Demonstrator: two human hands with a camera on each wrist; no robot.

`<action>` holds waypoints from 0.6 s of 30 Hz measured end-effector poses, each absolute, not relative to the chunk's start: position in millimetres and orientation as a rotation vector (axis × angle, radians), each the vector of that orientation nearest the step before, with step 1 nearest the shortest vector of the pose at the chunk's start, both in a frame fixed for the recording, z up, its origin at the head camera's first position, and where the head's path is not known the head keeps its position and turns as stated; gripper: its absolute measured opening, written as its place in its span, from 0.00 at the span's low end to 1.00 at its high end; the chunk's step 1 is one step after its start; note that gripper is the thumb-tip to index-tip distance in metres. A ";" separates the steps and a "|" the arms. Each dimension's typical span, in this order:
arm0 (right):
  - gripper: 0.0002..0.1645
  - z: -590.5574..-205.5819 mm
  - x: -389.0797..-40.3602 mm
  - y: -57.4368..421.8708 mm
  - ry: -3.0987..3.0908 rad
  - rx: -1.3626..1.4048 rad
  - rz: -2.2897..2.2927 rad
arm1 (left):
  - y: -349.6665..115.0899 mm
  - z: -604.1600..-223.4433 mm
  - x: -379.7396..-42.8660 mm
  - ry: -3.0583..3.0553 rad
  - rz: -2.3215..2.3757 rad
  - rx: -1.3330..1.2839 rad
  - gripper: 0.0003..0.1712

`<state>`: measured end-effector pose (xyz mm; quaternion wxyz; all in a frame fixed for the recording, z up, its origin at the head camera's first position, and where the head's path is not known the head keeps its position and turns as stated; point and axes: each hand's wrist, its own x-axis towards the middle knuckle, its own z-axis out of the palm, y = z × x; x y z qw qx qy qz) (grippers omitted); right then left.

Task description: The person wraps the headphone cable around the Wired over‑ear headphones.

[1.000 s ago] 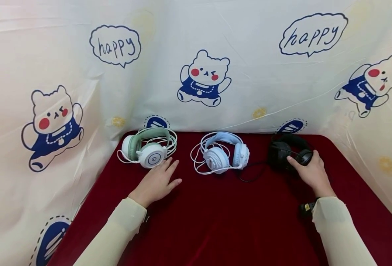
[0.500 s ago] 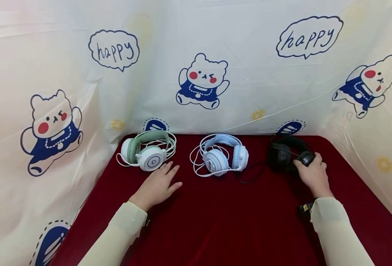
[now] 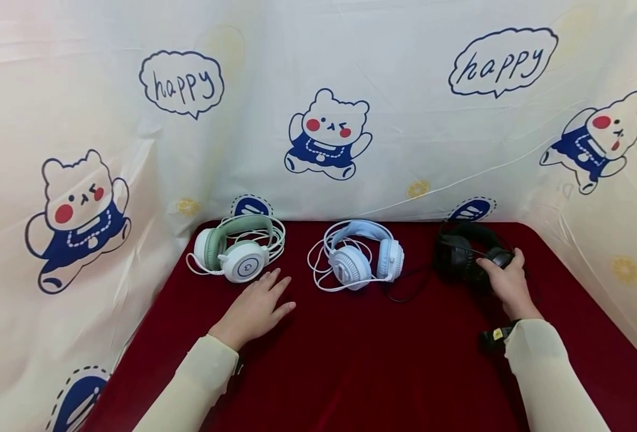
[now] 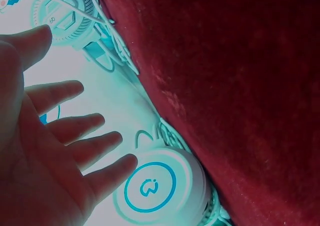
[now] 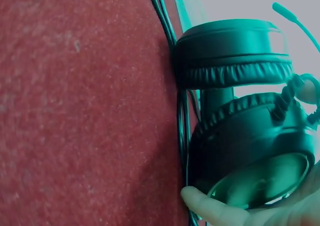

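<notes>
Three headsets stand in a row along the table's far side. My left hand (image 3: 252, 313), palm down with fingers spread and straight, is just in front of the white and green headset (image 3: 245, 268); the left wrist view shows its fingertips beside the round ear cup (image 4: 150, 188). A pale blue headset (image 3: 352, 267) with a looped white cable sits in the middle. At the right, my right hand (image 3: 511, 287) grips the near ear cup of a black headset (image 3: 455, 255), thumb on one side and fingers on the other. In the right wrist view its ear cups (image 5: 235, 56) show ruffled padding.
Dark red cloth (image 3: 372, 366) covers the table. A pale printed curtain (image 3: 405, 132) with bears and "happy" bubbles rises at the back and both sides. A thin black cable (image 3: 405, 297) lies between the blue and black headsets. The black headset's microphone boom (image 5: 285, 12) sticks out.
My right thumb has shifted slightly rightward on the black headset's ear cup. My left hand has hardly moved, and the headsets have stayed in place while the head view tilted a little.
</notes>
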<state>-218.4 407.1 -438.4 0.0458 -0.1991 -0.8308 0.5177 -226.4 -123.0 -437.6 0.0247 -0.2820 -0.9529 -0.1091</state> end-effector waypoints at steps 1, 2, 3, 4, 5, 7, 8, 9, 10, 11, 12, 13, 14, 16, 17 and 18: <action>0.63 -438.2 -218.2 406.5 -2.535 -0.617 1.561 | -123.0 -438.3 -226.3 -2.941 -0.335 -0.878 0.36; 0.62 -437.9 -218.0 405.7 -2.530 -0.623 1.547 | -122.9 -438.7 -226.4 -2.937 -0.332 -0.882 0.36; 0.61 -437.6 -217.6 405.4 -2.525 -0.631 1.532 | -123.0 -439.0 -226.5 -2.933 -0.332 -0.886 0.36; 0.60 -437.2 -217.1 404.9 -2.516 -0.642 1.518 | -122.9 -439.4 -226.9 -2.929 -0.330 -0.890 0.36; 0.60 -437.1 -216.3 404.4 -2.506 -0.651 1.511 | -123.0 -439.7 -227.3 -2.926 -0.329 -0.895 0.35; 0.59 -437.0 -214.0 404.2 -2.485 -0.677 1.498 | -123.1 -440.2 -228.4 -2.922 -0.325 -0.900 0.35; 0.59 -436.6 -212.5 404.2 -2.472 -0.690 1.500 | -123.3 -440.3 -229.0 -2.922 -0.323 -0.902 0.35; 0.59 -436.3 -211.1 404.4 -2.462 -0.702 1.503 | -123.5 -440.4 -229.4 -2.922 -0.319 -0.902 0.35; 0.58 -436.4 -210.1 404.5 -2.448 -0.716 1.510 | -123.7 -440.7 -230.1 -2.920 -0.311 -0.903 0.35; 0.58 -436.5 -209.3 404.5 -2.434 -0.726 1.519 | -123.8 -440.5 -230.8 -2.921 -0.307 -0.902 0.35; 0.58 -436.4 -208.9 404.4 -2.419 -0.737 1.526 | -123.8 -440.1 -231.4 -2.922 -0.303 -0.901 0.35; 0.58 -436.3 -208.7 404.4 -2.407 -0.744 1.530 | -123.6 -439.5 -232.0 -2.923 -0.300 -0.900 0.35; 0.58 -436.0 -208.7 404.2 -2.398 -0.746 1.532 | -123.2 -438.9 -232.8 -2.923 -0.293 -0.900 0.36; 0.58 -435.2 -209.3 403.7 -2.388 -0.741 1.536 | -122.2 -436.7 -234.1 -2.926 -0.289 -0.899 0.36; 0.58 -434.2 -209.5 402.9 -2.384 -0.734 1.536 | -121.5 -435.1 -234.7 -2.928 -0.289 -0.900 0.36; 0.57 -432.9 -209.7 401.8 -2.381 -0.723 1.536 | -120.4 -433.3 -235.5 -2.926 -0.288 -0.904 0.36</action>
